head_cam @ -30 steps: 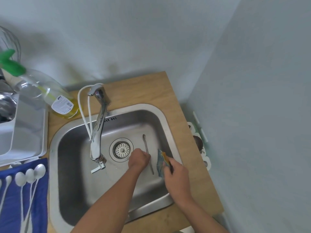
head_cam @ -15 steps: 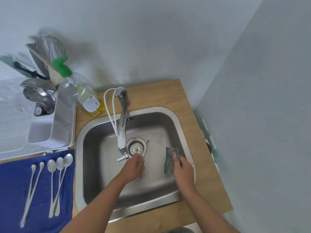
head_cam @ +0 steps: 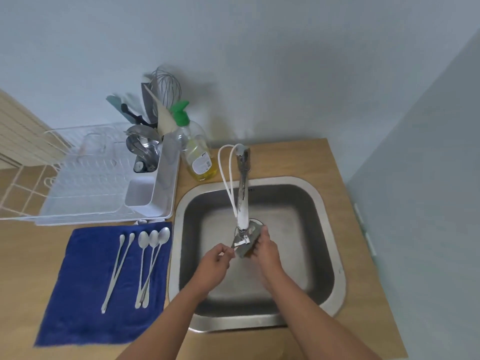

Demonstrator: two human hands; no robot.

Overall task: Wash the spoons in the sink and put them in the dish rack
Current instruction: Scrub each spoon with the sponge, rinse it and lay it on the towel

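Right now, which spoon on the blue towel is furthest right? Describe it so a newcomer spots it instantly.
Find the steel sink; the blue towel lies on the counter to its left, in front of the white dish rack. Five spoons lie on it, bowls toward the rack: two slim ones, then three broader ones. The rightmost spoon has its bowl nearest the sink rim, higher than its two neighbours'.

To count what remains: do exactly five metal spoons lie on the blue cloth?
Yes, five long-handled metal spoons lie on the blue cloth left of the steel sink.
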